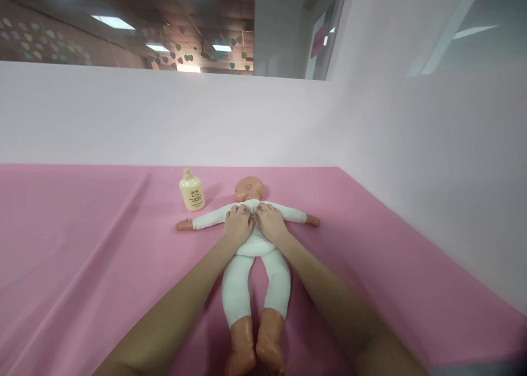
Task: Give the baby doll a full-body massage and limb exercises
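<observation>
Doll: a doll (pixel 257 247) in a white suit is lying on its back on the pink-covered worktop (pixel 82 244), its arms spreading out sideways and its bare feet pointing toward the camera.
Left hand: the left hand (pixel 237 225) is pressing on the doll's chest with its fingers curling down; I cannot tell whether it is pinching the cloth.
Right hand: the right hand (pixel 269 222) is touching the chest just beside it, its grip equally unclear.
Bottle: a cream bottle (pixel 191 190) is standing upright near the doll's head.
</observation>
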`<move>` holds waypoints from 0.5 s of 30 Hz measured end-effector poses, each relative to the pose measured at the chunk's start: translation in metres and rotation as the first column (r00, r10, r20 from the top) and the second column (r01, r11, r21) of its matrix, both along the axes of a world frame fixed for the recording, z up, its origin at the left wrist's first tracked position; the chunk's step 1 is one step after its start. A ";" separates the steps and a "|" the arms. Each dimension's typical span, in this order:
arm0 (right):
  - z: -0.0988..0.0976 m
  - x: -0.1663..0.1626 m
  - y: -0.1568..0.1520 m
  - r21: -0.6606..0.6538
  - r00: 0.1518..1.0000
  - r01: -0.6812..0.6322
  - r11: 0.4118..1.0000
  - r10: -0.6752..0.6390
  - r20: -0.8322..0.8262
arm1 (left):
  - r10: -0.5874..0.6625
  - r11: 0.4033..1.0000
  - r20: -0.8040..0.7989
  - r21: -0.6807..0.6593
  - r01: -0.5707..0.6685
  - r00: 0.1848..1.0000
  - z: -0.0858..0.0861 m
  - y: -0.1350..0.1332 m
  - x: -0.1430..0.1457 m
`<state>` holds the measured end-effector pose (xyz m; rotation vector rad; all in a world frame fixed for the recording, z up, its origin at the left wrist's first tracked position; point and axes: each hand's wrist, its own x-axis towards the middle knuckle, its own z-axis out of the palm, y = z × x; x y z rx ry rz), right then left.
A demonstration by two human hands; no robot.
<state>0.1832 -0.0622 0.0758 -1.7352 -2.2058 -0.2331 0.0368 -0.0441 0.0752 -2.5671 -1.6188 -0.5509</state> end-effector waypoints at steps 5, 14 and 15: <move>-0.001 0.003 0.006 -0.043 0.982 -0.004 0.999 -0.004 -0.191 | 0.001 0.998 0.093 -0.065 0.005 0.996 -0.004 0.008 -0.004; 0.015 -0.001 -0.004 -0.234 0.988 0.010 0.972 -0.045 -0.145 | 0.065 0.987 0.132 -0.153 -0.045 0.989 0.002 0.005 -0.005; 0.021 -0.004 -0.011 -0.253 0.993 0.014 0.967 -0.043 -0.109 | 0.050 0.986 0.085 -0.165 -0.036 0.995 0.007 0.001 -0.006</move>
